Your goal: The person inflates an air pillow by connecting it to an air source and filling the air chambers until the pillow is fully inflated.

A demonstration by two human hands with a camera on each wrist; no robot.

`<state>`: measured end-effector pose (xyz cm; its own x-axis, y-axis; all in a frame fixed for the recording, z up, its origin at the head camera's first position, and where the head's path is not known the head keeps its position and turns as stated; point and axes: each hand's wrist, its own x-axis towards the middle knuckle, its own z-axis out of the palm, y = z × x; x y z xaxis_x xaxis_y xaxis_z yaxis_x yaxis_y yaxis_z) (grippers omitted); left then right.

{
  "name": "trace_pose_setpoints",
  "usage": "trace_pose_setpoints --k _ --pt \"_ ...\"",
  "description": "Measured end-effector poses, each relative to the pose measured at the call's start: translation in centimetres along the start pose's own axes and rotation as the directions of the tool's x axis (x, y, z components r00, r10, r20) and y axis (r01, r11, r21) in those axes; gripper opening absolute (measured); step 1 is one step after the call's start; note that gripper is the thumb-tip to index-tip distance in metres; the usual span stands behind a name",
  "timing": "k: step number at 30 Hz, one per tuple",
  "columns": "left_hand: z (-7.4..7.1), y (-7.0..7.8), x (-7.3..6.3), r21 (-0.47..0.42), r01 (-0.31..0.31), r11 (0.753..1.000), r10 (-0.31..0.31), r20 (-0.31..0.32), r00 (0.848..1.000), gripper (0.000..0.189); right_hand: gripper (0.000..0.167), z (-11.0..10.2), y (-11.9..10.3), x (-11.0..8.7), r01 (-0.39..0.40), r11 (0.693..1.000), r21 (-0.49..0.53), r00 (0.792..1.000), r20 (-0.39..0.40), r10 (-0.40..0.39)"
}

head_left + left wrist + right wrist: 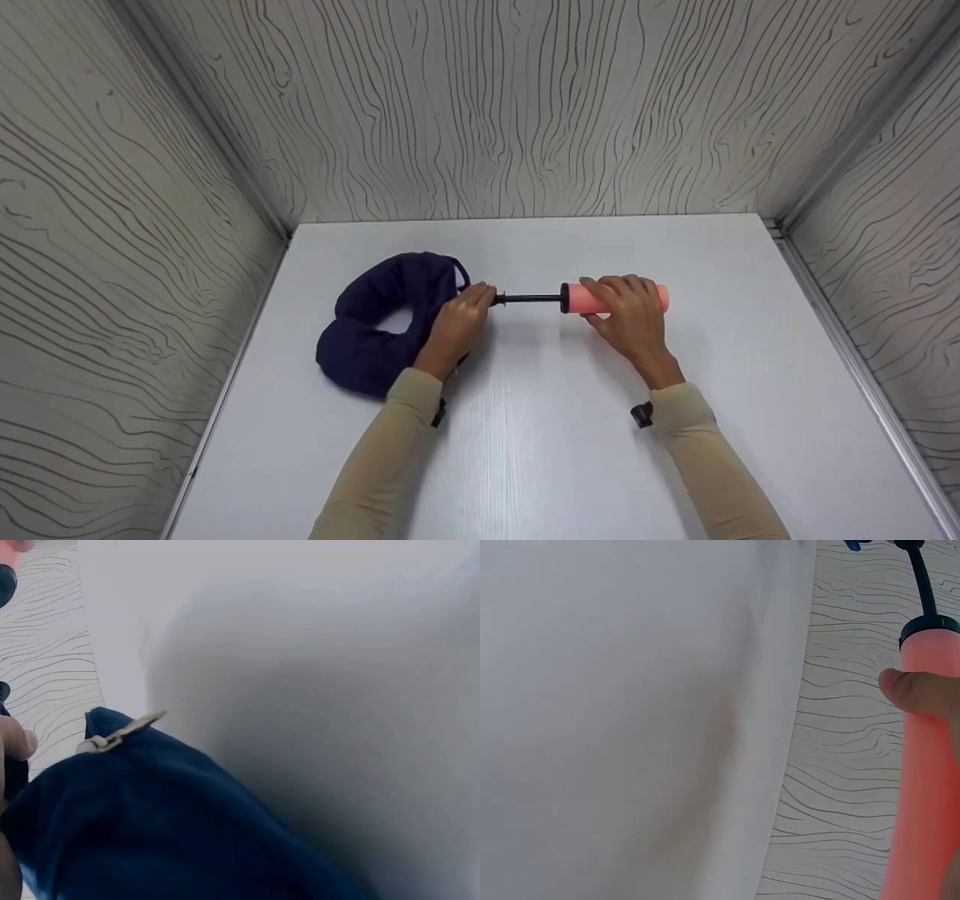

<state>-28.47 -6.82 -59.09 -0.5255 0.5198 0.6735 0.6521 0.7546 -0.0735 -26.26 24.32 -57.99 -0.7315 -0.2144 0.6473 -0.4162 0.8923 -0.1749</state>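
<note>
A hand pump with a pink barrel [577, 298] lies crosswise between the hands, its thin black rod [532, 298] drawn out toward the left. My right hand [631, 311] grips the barrel, fingers over the top and thumb [907, 690] along the near side. At the rod's far end, my left hand [459, 321] holds the black end piece, mostly hidden under the fingers. That hand overlaps the right side of a navy U-shaped neck pillow [367, 360]. In the left wrist view, a zipper pull [112, 741] shows on the pillow's navy fabric [165, 825].
A white table [525, 450] lies beneath everything. Panels with a wood-grain pattern [510, 112] stand behind it and at both sides, joined by grey metal strips [832, 300]. A dark loop [462, 270] shows at the pillow's upper right.
</note>
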Motion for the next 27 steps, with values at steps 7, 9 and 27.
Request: trace_pose_setpoints --k 7,9,27 --pt "0.2 0.8 0.1 0.067 -0.011 0.998 0.01 0.018 1.0 0.023 0.065 2.0 -3.4 0.5 0.04 0.999 -0.01 0.999 0.017 -0.04" --pt "0.3 0.9 0.1 0.071 -0.006 0.997 0.005 0.016 1.0 0.025 0.066 2.5 -4.3 0.6 0.045 0.999 -0.02 0.999 0.007 -0.045" --pt "0.3 0.2 -0.1 0.01 -0.002 1.0 0.002 0.014 1.0 0.026 0.065 2.5 -4.2 1.3 0.079 0.997 -0.023 0.996 0.03 -0.079"
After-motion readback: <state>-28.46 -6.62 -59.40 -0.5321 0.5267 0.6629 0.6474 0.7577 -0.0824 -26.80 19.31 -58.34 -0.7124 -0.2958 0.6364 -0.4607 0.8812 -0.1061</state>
